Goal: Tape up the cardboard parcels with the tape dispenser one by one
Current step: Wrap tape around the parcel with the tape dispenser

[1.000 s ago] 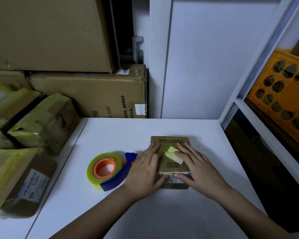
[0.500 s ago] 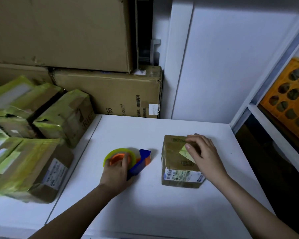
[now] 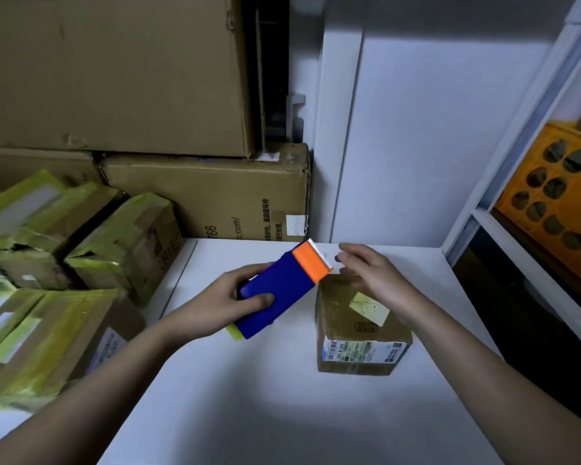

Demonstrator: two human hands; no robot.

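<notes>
Dispenser (image 3: pixel 282 290) now lifted off table (image 3: pixel 249 414), gripped in left hand (image 3: pixel 225 303), orange end far-right. Right hand (image 3: pixel 373 276) off parcel (image 3: pixel 356 333), fingers loosely apart just above its far edge. Parcel sits mid-table, right of dispenser. Taped boxes (image 3: pixel 64 263) crowd left edge; near table open.

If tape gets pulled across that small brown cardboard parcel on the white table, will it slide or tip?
The small brown cardboard parcel looks low and squat, so tipping seems unlikely. It sits on the smooth white table, with the right hand above and the left hand gripping the blue and orange tape dispenser, so it may slide.
</notes>
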